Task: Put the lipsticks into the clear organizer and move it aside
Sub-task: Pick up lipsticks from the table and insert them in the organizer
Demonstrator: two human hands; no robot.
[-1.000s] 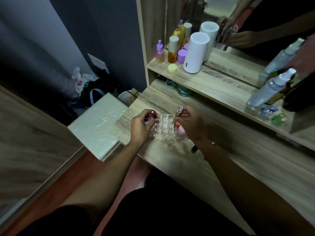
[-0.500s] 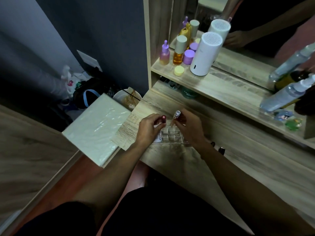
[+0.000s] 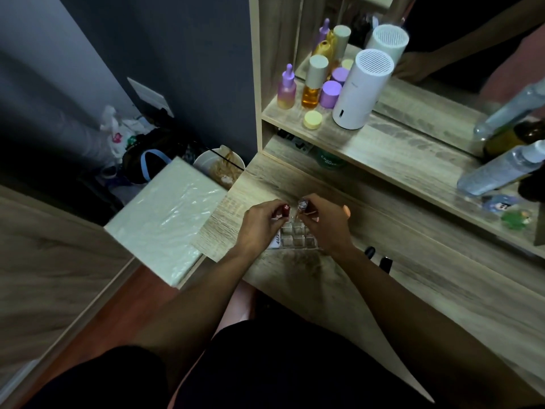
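A clear organizer (image 3: 295, 239) with a grid of square cells sits on the wooden vanity top, between my two hands. My left hand (image 3: 259, 225) pinches a dark red lipstick (image 3: 285, 209) upright over the organizer's far left cells. Over the far middle cells, my right hand (image 3: 326, 222) holds a silver-capped lipstick (image 3: 302, 205) upright. Whether either tube's base is inside a cell is hidden by my fingers. Two black lipsticks (image 3: 379, 259) lie on the desk to the right of my right wrist.
A shelf above holds a white cylinder (image 3: 361, 90), purple and amber bottles (image 3: 314, 84), a yellow jar (image 3: 313, 119) and spray bottles (image 3: 501, 169) before a mirror. A white board (image 3: 168, 216) juts off the desk's left edge, beside a bin (image 3: 219, 168).
The view has shifted and my hands sit lower in frame. Both lipsticks have come closer together over the organizer's far cells. The two black lipsticks have come into sight.
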